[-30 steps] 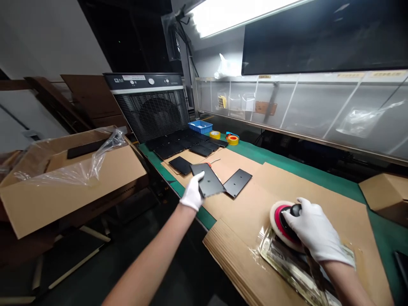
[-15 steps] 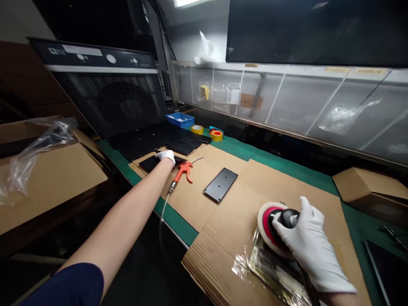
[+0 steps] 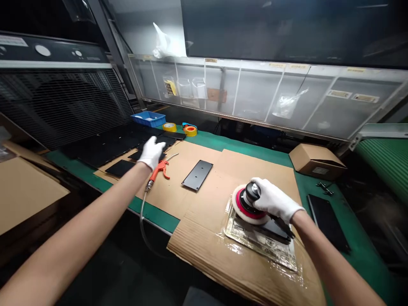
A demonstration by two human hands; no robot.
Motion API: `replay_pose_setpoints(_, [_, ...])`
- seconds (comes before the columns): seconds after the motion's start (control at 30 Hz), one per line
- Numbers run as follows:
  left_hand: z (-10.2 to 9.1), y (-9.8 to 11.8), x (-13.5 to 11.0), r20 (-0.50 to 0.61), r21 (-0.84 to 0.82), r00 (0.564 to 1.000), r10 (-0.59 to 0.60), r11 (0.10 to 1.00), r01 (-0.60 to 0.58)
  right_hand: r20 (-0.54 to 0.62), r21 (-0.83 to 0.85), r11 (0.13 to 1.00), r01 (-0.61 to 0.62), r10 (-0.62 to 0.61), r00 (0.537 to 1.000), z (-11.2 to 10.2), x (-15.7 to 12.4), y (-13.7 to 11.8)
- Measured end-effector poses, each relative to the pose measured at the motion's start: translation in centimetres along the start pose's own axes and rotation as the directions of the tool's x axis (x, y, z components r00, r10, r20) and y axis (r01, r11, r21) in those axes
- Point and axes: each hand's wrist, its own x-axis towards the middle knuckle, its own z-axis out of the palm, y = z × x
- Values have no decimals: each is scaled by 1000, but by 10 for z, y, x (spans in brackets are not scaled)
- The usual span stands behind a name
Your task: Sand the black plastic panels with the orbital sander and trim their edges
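Note:
My left hand (image 3: 152, 152), in a white glove, is over the left end of the cardboard. Its fingers are apart, with nothing visible in them. Just below it lies an orange air blow gun (image 3: 157, 171) with a hose attached. My gloved right hand (image 3: 270, 199) is wrapped round the black head of a polisher (image 3: 252, 194), which has a red and white round pad. The pad rests on a taped-down, shiny foil-like sheet (image 3: 255, 243). Between the hands, a dark rectangular plate (image 3: 197, 175) lies flat on the cardboard (image 3: 172, 191).
Black panels (image 3: 108, 144) cover the bench's far left. Behind them stand a blue bin (image 3: 149, 119) and yellow tape rolls (image 3: 169, 127). At right are a cardboard box (image 3: 314, 161) and another black panel (image 3: 328, 221). Brown cardboard flaps (image 3: 28, 191) stand at lower left.
My left hand has come up off the dark panel at the left, leaving it behind. The right hand stays on the polisher, which now sits flatter on the sheet. The view has swung right.

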Motion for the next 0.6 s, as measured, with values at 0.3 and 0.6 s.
replay_pose_setpoints(0.3, [184,59,-223,687,-379,648,329,923,-67,-85,-196,980,-36,20,996,18,-14,-28])
replay_pose_setpoints(0.6, [205,54,-247,560,-379,818,132,919,112,-62,-87,995,-50,44,997,17,-24,-17])
